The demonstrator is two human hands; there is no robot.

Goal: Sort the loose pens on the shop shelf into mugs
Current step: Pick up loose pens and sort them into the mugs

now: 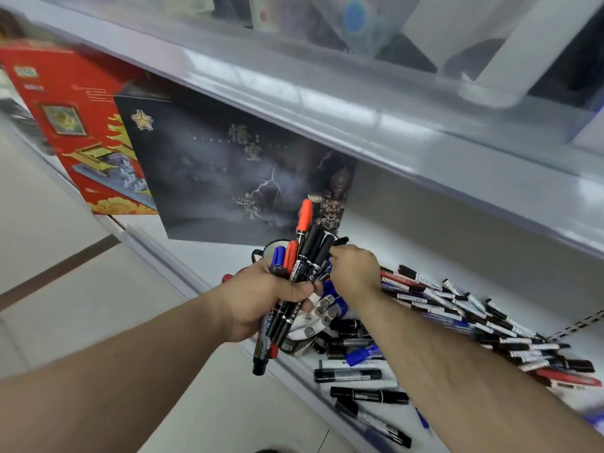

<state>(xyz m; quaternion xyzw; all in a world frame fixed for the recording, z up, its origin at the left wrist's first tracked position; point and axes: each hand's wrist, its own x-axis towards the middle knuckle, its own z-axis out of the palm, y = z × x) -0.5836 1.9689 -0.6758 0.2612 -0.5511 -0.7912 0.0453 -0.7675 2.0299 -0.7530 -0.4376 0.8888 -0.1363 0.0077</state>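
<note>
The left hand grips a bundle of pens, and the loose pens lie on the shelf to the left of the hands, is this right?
Not quite. The head view shows the left hand gripping the bundle of pens, but the loose pens lie on the shelf to the right of the hands, not the left.

Single head-worn wide-angle view, looking forward and steeply down, tilted, close over both forearms, facing the white shelf (209, 256) at near reach, upper shelf edge looming overhead, top corners blurred, perhaps from motion
</note>
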